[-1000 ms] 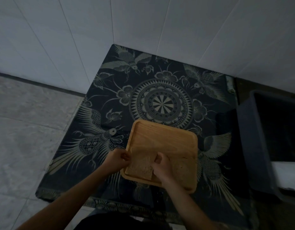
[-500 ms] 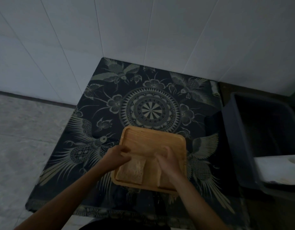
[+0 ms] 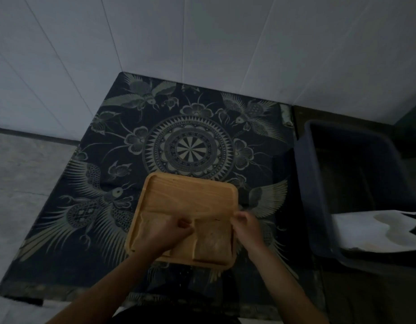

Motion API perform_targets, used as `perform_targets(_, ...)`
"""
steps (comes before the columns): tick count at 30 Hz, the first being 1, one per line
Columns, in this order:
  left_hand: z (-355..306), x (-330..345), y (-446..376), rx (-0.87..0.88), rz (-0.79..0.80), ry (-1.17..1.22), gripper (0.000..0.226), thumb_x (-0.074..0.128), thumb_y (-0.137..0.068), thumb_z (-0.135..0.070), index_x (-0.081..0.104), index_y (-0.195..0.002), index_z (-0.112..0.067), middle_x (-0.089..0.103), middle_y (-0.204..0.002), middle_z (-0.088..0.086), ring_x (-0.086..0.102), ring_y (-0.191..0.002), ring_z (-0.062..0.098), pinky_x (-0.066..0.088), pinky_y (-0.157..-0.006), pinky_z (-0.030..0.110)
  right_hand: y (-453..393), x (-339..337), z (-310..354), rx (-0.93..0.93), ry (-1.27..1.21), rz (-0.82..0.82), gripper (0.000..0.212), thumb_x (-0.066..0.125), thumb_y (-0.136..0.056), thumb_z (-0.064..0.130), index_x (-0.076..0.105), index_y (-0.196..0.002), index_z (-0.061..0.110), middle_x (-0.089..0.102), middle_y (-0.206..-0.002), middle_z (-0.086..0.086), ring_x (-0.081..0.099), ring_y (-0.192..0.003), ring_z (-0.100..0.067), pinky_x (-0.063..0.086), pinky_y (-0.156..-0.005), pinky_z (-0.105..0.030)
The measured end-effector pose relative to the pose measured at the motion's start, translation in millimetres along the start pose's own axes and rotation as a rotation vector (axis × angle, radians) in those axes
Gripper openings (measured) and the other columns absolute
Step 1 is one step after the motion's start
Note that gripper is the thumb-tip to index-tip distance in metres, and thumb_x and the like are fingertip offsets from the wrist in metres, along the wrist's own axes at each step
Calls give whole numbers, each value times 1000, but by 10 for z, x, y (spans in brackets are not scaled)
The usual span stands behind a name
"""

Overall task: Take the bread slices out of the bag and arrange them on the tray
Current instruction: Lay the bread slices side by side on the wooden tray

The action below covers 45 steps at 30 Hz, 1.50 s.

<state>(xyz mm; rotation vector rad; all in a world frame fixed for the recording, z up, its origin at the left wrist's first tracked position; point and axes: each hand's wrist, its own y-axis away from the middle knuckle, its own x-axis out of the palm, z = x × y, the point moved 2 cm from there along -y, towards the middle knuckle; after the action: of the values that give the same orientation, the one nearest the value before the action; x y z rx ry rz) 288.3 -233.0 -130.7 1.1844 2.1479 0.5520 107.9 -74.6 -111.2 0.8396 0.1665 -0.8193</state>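
A square wooden tray (image 3: pixel 190 197) lies on the near half of the table. Two bread slices lie side by side along its near edge. The left slice (image 3: pixel 147 230) is partly under my left hand (image 3: pixel 169 235). The right slice (image 3: pixel 214 240) sits in the near right corner. My left hand's fingertips pinch that slice's upper left corner, and my right hand (image 3: pixel 246 228) pinches its upper right corner at the tray's rim. The far half of the tray is bare wood. I see no bread bag on the table.
The table wears a black cloth (image 3: pixel 104 183) with pale birds and a round medallion. A dark plastic bin (image 3: pixel 319 183) stands close on the right, with a white sheet (image 3: pixel 370 230) lying over its near end. A tiled wall is behind and grey floor lies to the left.
My left hand left the left slice and moved right to the right slice. My right hand shifted to that slice's right edge, uncovering it. The view also drifted.
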Motion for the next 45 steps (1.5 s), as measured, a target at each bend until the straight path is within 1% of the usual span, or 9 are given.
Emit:
perform_targets(3, 39, 181, -41, -87, 10, 66, 32, 70, -89, -23, 63, -118, -11, 68, -112, 11, 65, -96, 20, 53, -85, 34, -30, -16, -143, 46, 16, 32, 31, 64, -94, 32, 66, -123, 20, 66, -106, 10, 65, -98, -10, 58, -83, -34)
perform_targets(8, 116, 330, -69, -151, -51, 136, 31, 76, -84, -25, 64, -109, -12, 70, -95, 6, 68, -90, 24, 57, -88, 46, -1, 79, -349, 130, 14, 91, 14, 68, -87, 48, 68, -91, 35, 76, -101, 5, 73, -96, -20, 61, -92, -51)
perform_targets(18, 77, 454, -47, -200, -112, 252, 32, 81, -80, -12, 63, -106, -9, 69, -93, 10, 67, -84, 25, 56, -68, 35, -13, 104, -476, 151, -30, 164, 36, 70, -75, 60, 75, -99, 34, 78, -98, 13, 76, -91, -12, 65, -87, -45)
perform_targets(23, 4, 506, -8, -181, -134, 271, 27, 81, -80, -10, 68, -103, -9, 70, -95, 14, 69, -90, 32, 60, -84, 49, -52, 98, -553, 249, -163, 188, 28, 79, -78, 40, 77, -102, 26, 80, -101, 0, 77, -95, -24, 65, -87, -49)
perform_targets(29, -235, 471, 52, -85, -73, 346, 21, 73, -85, -4, 69, -91, -23, 71, -96, 9, 71, -94, 29, 61, -81, 46, 10, 41, -558, 390, -378, 244, 14, 75, -90, 13, 84, -86, 23, 83, -82, 1, 79, -69, -13, 58, -50, -23)
perform_targets(33, -383, 381, 104, -60, -16, 384, 15, 72, -87, -10, 70, -100, -17, 72, -104, 10, 71, -98, 26, 62, -83, 43, 32, -26, -530, 409, -535, 261, 12, 74, -91, 14, 80, -100, 20, 84, -87, -2, 75, -93, -23, 58, -65, -34)
perform_targets(37, -529, 250, 137, -37, 35, 432, 15, 71, -88, -9, 69, -102, -14, 71, -106, 11, 71, -97, 24, 59, -72, 32, 26, -48, -456, 364, -626, 313, 19, 73, -93, 14, 74, -111, 13, 83, -92, -6, 75, -91, -24, 59, -72, -38)
perform_targets(41, -580, 118, 160, -27, 35, 459, 17, 70, -89, -9, 70, -105, -14, 71, -108, 13, 71, -99, 25, 59, -70, 29, 7, -25, -315, 323, -655, 327, 27, 73, -93, 11, 70, -120, 11, 77, -108, -10, 68, -104, -28, 53, -102, -55)
perform_targets(45, -534, -52, 178, -28, 15, 469, 18, 70, -89, -12, 69, -107, -16, 72, -109, 11, 72, -98, 24, 59, -69, 28, -14, 19, -170, 241, -629, 361, 27, 78, -90, 15, 73, -117, 13, 82, -108, -8, 76, -99, -23, 62, -80, -43)
